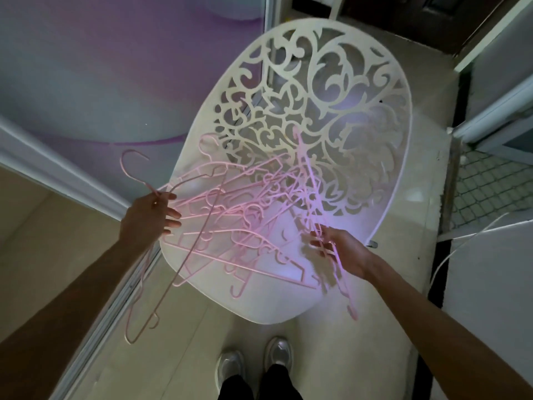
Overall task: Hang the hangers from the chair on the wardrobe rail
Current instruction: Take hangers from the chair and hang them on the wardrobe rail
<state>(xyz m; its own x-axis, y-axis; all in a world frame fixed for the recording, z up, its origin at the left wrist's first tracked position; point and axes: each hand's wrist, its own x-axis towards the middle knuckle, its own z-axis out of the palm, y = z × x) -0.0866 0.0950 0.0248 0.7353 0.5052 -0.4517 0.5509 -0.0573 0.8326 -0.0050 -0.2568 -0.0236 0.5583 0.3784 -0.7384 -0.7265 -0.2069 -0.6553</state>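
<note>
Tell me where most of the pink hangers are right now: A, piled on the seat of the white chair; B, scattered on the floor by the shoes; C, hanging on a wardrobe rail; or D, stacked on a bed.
A: the tangled pile of pink hangers lies on the white chair seat, while the left hand and right hand each hold only a hanger or so.

Pile of pink hangers [230, 215] between the hands too tangled to count. Chair [311, 116] legs hidden under seat. Both forearms cut by bottom edge. Left hand [147, 216] grip point on hanger [161, 272] unclear.
</note>
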